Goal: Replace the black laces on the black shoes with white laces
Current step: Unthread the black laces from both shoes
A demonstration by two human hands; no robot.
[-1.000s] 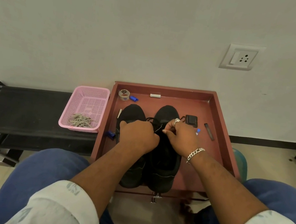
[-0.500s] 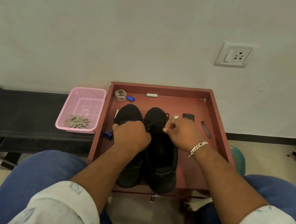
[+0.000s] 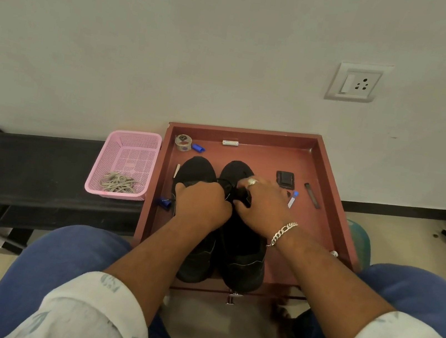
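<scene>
Against the pale wall, the reddish wooden tray table (image 3: 324, 202) carries two black fabric shoes (image 3: 244, 248). Both hands have crept forward: left hand (image 3: 201, 203) and right hand (image 3: 263, 204) pinch black laces (image 3: 226, 184), so unlacing continues

I count 2 black shoes (image 3: 224, 227) side by side in 1 red tray (image 3: 333, 168). 1 pink basket (image 3: 129, 160) off the tray's left edge w/ 1 pile of white laces (image 3: 120, 183); can't count strands. 2 hands: left hand (image 3: 201, 203), right hand (image 3: 263, 204). 1 tape roll (image 3: 182, 142), 1 wall socket (image 3: 356, 82).
</scene>
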